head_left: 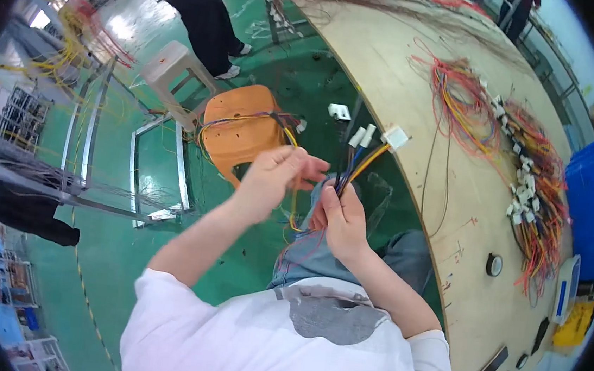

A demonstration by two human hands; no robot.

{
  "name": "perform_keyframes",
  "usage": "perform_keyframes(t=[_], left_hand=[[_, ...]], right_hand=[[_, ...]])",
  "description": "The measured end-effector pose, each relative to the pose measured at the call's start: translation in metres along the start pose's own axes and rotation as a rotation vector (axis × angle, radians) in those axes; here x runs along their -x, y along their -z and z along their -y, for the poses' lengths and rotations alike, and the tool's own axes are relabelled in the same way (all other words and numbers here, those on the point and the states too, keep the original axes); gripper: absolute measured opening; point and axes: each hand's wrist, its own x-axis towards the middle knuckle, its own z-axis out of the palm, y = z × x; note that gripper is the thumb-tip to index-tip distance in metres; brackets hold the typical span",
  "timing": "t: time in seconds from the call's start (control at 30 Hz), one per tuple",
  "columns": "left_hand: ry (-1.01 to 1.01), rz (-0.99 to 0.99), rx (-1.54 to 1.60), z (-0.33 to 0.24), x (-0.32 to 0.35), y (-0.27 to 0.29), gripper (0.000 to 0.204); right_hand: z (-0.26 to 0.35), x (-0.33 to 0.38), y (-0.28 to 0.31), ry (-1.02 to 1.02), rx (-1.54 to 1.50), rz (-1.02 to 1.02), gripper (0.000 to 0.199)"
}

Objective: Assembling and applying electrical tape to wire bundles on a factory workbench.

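Fingers of the right hand [345, 225] pinch a wire bundle [363, 166] just left of the table [466, 193]; those of the left hand [267, 177] are bent, but I cannot tell if they grip. It looks like wire sorting; next may call for picking one wire out. On the table lies a big wire pile [547, 229]. Left of the table, loose wires [246, 116] cross an orange chair [244, 142] and might snag.

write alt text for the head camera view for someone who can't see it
A person grips coloured wires with white connectors in the right hand, the left hand close by. Beyond is an orange seat with wiring across it; at right, a wooden table bears wire bundles.
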Motion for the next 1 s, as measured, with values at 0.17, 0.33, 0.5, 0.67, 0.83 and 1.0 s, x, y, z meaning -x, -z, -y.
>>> perform_keyframes(t=[0.17,0.33,0.5,0.67,0.83,1.0], left_hand=[[-0.083,0.024,0.17,-0.007,0.011,-0.02,0.03],[-0.121,0.036,0.298,-0.024,0.006,-0.021,0.038],[-0.318,0.049,0.194,-0.036,0.001,-0.035,0.039],[-0.322,0.221,0.534,-0.09,-0.001,-0.037,0.021],[-0.454,0.229,0.648,-0.152,0.003,0.013,0.02],[-0.518,-0.577,0.126,-0.098,-0.02,0.16,0.027]], right_hand=[[0.033,-0.009,-0.013,0.018,0.395,0.096,0.011],[0.059,-0.013,-0.013,0.165,0.758,0.206,0.017],[0.071,-0.031,-0.011,-0.02,0.312,0.246,0.02],[0.09,-0.053,-0.014,0.505,0.368,0.307,0.033],[0.092,-0.042,-0.02,-0.199,0.186,0.708,0.025],[0.079,-0.018,0.035,-0.381,0.364,0.618,0.027]])
